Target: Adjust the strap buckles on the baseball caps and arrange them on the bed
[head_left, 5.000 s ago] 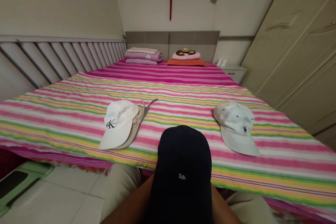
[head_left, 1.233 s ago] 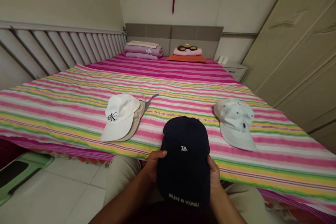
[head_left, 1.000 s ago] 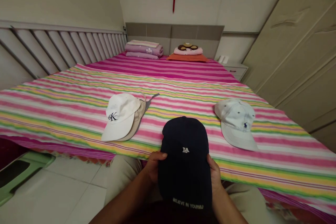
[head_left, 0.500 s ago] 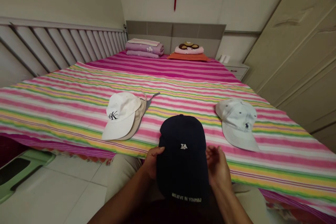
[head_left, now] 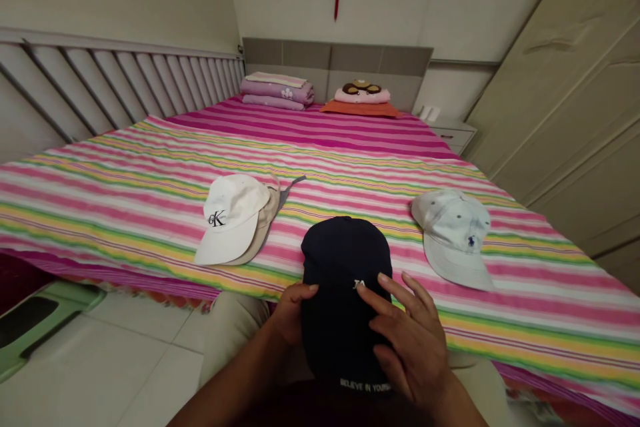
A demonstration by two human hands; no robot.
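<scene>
Head view: navy cap (head_left: 343, 250), edge pinched by left hand (head_left: 291, 312); right hand (head_left: 414, 341) loosely spread across its front.

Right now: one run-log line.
left hand: grips navy fabric cap; right hand: open over its white letters; striped cloth: white brimmed cap overlapping beige cap, pale-blue cap apart

The dark navy cap (head_left: 336, 310) is held at six o'clock in view, crown towards twelve, brim towards six. Small white front lettering is partly covered; pale "BELIEVE IN" shows near the brim's edge.
</scene>
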